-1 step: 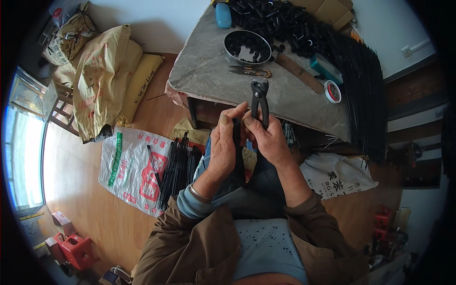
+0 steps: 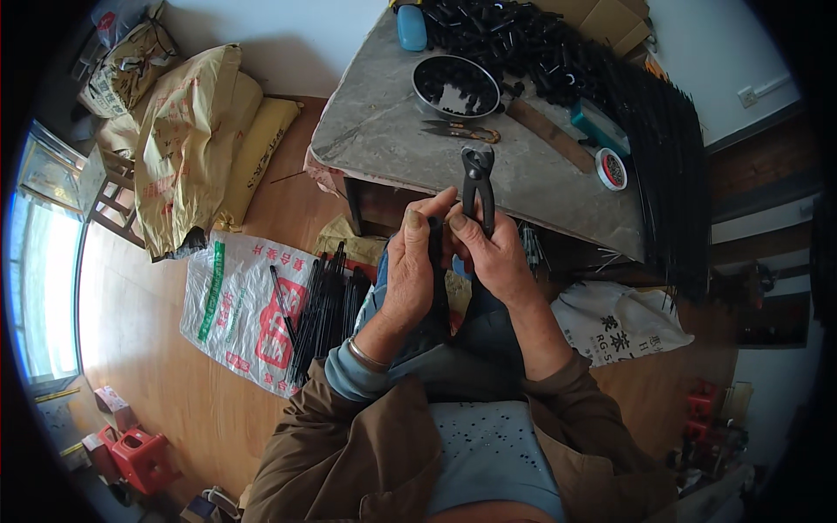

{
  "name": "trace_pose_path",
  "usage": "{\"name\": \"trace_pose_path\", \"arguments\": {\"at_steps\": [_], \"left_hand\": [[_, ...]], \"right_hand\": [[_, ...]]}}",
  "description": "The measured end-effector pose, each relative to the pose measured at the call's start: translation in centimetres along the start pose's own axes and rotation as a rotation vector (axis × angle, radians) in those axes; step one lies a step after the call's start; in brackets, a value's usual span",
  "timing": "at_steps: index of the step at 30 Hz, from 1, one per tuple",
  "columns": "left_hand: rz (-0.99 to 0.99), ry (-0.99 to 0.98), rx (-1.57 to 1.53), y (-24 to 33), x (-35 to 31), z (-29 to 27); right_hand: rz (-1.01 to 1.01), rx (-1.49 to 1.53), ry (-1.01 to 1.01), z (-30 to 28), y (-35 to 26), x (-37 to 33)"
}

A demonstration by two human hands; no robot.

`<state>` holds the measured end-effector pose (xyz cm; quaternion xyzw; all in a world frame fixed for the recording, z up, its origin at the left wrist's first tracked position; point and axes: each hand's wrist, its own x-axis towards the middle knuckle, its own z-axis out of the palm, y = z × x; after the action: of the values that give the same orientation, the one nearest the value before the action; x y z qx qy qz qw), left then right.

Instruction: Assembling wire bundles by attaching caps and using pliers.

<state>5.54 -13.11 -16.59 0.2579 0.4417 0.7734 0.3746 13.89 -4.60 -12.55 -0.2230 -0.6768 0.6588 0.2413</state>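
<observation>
In front of my lap, my left hand (image 2: pixel 409 266) is closed round a dark rod or tube (image 2: pixel 437 253), which stands upright between my palms and runs down toward my legs. Beside it, my right hand (image 2: pixel 499 257) grips a pair of dark end-cutting pincers (image 2: pixel 479 179). Their jaws point away from me, over the near edge of the table. The fingers of both hands meet near the rod's top end, and whatever lies between the fingertips is hidden.
On the grey table (image 2: pixel 366 131) are scissors (image 2: pixel 462 131), a bowl of small black pieces (image 2: pixel 455 61), a wooden strip (image 2: pixel 549 135) and a round tub (image 2: pixel 611 169). Black parts (image 2: pixel 523 39) heap behind. Black rods (image 2: pixel 327 305) lie on a white sack (image 2: pixel 235 305) at left.
</observation>
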Motion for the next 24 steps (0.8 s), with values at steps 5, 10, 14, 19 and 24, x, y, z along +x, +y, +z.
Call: {"name": "trace_pose_path", "arguments": {"at_steps": [5,10,14,19,24], "left_hand": [[0.001,-0.001,-0.049,-0.4,0.2,-0.2],[-0.003,0.007,-0.085,-0.2,0.4,-0.1],[-0.007,0.002,-0.053,-0.2,0.4,-0.3],[-0.009,0.0,-0.048,-0.1,0.4,-0.2],[-0.003,0.002,-0.043,0.0,0.3,-0.2]], "right_hand": [[-0.017,-0.047,-0.027,-0.1,-0.4,0.3],[-0.037,-0.078,-0.038,-0.1,-0.3,0.4],[-0.025,-0.075,-0.021,0.0,-0.1,0.4],[-0.008,-0.074,-0.008,-0.5,0.9,0.4],[-0.023,-0.086,-0.014,-0.4,0.8,0.4]]}}
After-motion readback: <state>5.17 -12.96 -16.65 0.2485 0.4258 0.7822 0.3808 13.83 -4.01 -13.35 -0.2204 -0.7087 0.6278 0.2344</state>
